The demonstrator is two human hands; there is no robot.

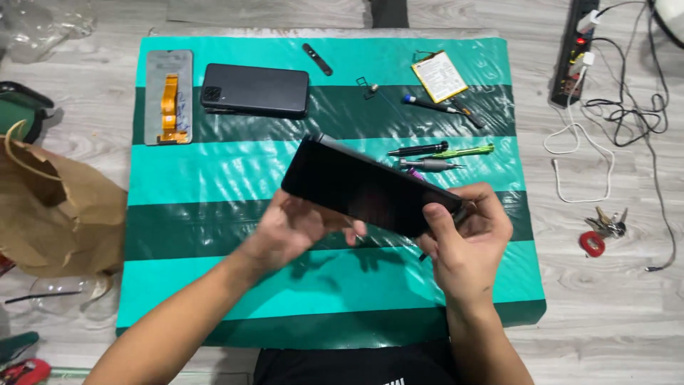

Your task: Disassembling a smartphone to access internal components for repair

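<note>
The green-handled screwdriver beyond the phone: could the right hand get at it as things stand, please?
Probably not at once: the right hand grips the black phone, which lies between it and the green-handled screwdriver.

Counts: 2 hands, left hand (pixel 296 228) & right hand (pixel 470 239); 2 phones, 1 held (pixel 367 189), 1 black phone (pixel 255 90) lying on mat; 1 screen panel (pixel 169 97) w/ orange flex; 1 battery (pixel 439 75); approx 4 screwdrivers/picks (pixel 427 157); 1 striped mat (pixel 320 285); 1 paper bag (pixel 60 214); 1 power strip (pixel 573 53); 1 key bunch (pixel 605 227)
</note>
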